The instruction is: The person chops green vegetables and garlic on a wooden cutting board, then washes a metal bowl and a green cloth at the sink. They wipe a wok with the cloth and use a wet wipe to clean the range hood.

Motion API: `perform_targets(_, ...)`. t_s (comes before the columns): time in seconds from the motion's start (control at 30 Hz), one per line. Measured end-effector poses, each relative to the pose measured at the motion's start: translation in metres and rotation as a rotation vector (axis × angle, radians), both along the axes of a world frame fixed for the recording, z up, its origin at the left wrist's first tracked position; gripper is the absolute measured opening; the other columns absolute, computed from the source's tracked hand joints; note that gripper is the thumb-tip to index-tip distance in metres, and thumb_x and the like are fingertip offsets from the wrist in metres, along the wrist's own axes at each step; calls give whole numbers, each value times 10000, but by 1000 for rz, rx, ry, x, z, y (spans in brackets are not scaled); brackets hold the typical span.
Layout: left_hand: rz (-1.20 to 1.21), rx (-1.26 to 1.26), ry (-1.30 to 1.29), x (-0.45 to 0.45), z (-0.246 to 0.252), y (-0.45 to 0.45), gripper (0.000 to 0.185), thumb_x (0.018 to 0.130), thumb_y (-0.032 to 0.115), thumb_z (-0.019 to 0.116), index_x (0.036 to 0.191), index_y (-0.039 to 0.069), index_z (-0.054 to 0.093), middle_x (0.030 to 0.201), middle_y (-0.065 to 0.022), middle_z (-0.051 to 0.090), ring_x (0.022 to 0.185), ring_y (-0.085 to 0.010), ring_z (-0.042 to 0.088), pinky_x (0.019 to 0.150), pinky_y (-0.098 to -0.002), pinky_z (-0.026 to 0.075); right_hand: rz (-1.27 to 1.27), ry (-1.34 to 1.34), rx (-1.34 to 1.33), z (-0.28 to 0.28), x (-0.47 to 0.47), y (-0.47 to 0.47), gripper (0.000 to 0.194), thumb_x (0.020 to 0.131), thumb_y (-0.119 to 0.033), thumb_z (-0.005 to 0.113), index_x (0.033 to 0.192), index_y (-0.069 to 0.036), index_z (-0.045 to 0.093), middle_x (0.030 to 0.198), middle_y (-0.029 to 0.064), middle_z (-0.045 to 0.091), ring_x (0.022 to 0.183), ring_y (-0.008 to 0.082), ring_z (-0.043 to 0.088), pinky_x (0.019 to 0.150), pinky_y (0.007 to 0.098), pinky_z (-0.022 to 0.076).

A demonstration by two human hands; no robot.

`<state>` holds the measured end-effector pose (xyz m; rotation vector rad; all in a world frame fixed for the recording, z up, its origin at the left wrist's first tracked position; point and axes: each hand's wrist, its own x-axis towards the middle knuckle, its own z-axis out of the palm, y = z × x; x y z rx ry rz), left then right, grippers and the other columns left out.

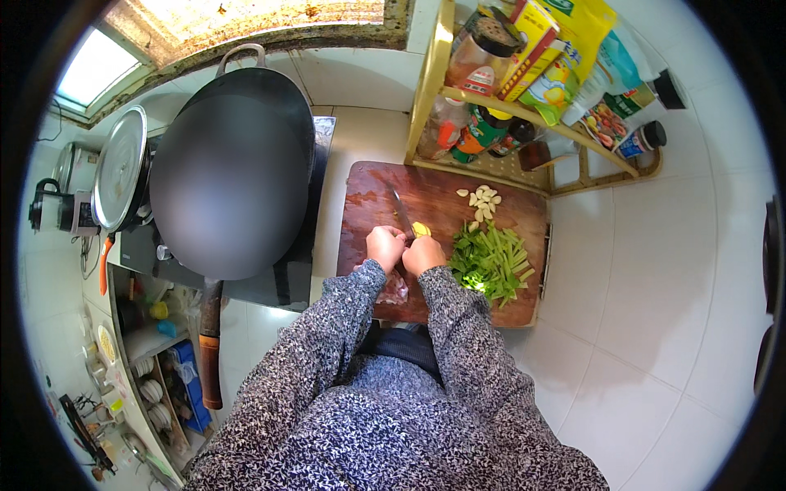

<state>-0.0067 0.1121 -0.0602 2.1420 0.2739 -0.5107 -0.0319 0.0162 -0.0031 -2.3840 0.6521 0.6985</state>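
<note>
My right hand point(424, 255) is closed around the knife handle, which its fingers hide. The knife's metal blade point(400, 207) points away from me over a wet wooden cutting board point(368, 202). My left hand point(385, 247) is curled close against the right one, its fingertips pinched near the base of the blade. Whatever lies between those fingertips is hidden. Yellow slices that look like ginger point(421, 229) lie just beyond my right knuckles. Below my left wrist, partly covered by the sleeve, is pale pink raw meat point(394, 289).
Peeled garlic cloves point(484, 199) and chopped leafy green stalks point(494, 261) lie on the board's right side. A yellow rack point(430, 80) of jars and packets stands behind. Left are a large wok point(230, 184) on the stove point(288, 282) and a lidded pan point(121, 169).
</note>
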Motion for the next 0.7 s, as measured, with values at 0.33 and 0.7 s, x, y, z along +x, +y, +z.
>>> perform_targets(0.33,43,-194,179,5,12,-7,134,828,53,605,905,-46,654,732,-96,673,594,-122,657,515,-238,517,-205,-174,83,-6,-38,-48,361,834,-288,576,904,64,614,944,259,603,920,403,587,825,438,469)
perform_targets(0.7,52,-507,-193,51,43,53,198,879,138,587,1005,10,669,804,-13,649,661,-73,557,576,-222,448,311,-489,-415,38,-67,-51,300,750,-116,569,1034,-79,657,730,132,613,664,305,624,588,420,491)
